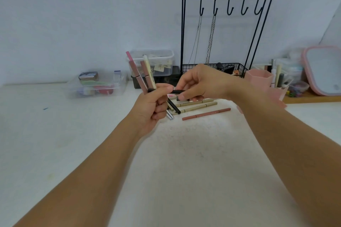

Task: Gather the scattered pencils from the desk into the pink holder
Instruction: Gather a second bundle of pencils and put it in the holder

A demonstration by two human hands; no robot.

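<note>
A bundle of pencils [143, 72] is kept upright in the closed grip of the left hand [152, 108], evidently so that more can be added. A black pencil [178, 91] is pinched in the grip of the right hand [200, 83] and offered toward that bundle. Loose pencils [195, 106] lie on the table [55, 134] just below the hands. The pink holder [258, 79] stands right of the hands, well apart, with no pencil seen in it.
</note>
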